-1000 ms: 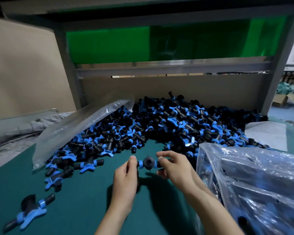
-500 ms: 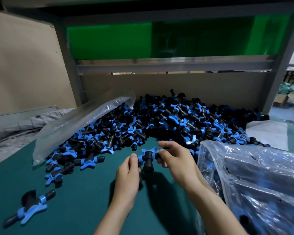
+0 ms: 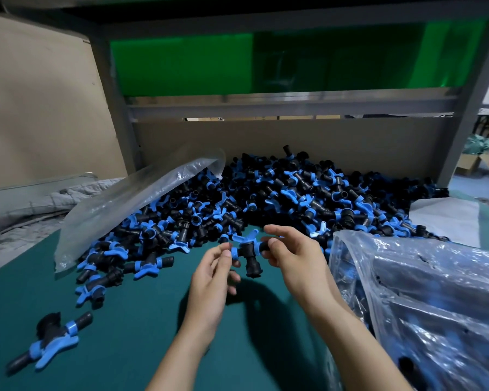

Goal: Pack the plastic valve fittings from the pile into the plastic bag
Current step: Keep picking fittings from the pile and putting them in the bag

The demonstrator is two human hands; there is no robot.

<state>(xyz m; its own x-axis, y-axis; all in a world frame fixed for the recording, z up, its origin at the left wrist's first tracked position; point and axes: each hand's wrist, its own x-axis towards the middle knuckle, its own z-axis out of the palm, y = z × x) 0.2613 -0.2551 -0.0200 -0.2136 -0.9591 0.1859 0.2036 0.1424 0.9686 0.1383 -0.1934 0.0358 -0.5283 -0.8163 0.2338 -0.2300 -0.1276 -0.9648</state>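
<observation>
Plastic valve fitting [image 3: 247, 253], a black T-shaped piece with blue collars and a blue wing handle, is held between 2 bare hands at the centre of the frame, just above the green mat [image 3: 130, 328]. The left hand [image 3: 209, 280] pinches its left blue collar between thumb and forefinger, the other fingers loosely curled beneath. The right hand [image 3: 294, 258] grips the opposite end with thumb and fingers, its forefinger stretched out over the top. The fitting's black stem points down toward the mat.

Directly behind the hands, the pile [image 3: 308, 198] of matching black-and-blue fittings spreads across the middle of the frame, banked against a brown board [image 3: 294, 139] at the back of the bench. The plastic bag [image 3: 424, 292], clear and crumpled, fills the lower right of the frame beside the right forearm, with dark shapes showing through its film. A second clear bag [image 3: 130, 204] lies flat and slanted over the pile's left edge. 1 stray fitting [image 3: 51, 338] lies alone on the mat at lower left, well apart from the pile. Green panels [image 3: 181, 57] back the grey frame [image 3: 110, 108] at the top.
</observation>
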